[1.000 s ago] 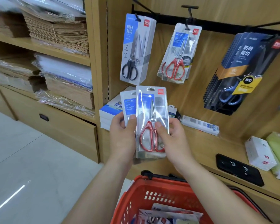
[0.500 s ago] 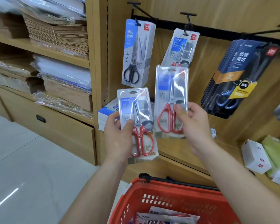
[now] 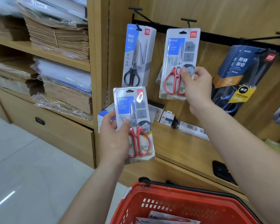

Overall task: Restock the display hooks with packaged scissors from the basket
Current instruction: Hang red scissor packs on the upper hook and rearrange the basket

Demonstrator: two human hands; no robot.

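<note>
1. Red-handled scissors pack (image 3: 179, 62), clear blister on a grey card. Blue panel reads "HOME", red "deli" tag at the top corner. Right hand (image 3: 196, 88) pinches it at the handles. Top edge sits just under the middle hook (image 3: 188, 21); can't tell if it's threaded on.
2. Second pack (image 3: 132, 123), same print. Left hand (image 3: 115, 135) grips it, thumb across the front, lower down, in front of the shelf edge.
3. Red basket (image 3: 176, 204) below holds more packs (image 3: 165, 219); only their tops show.
4. Black-handled pack (image 3: 137, 57), "deli", hangs on the left hook. Dark packs (image 3: 242, 78) with Chinese text and a yellow tag hang on the right.
</note>
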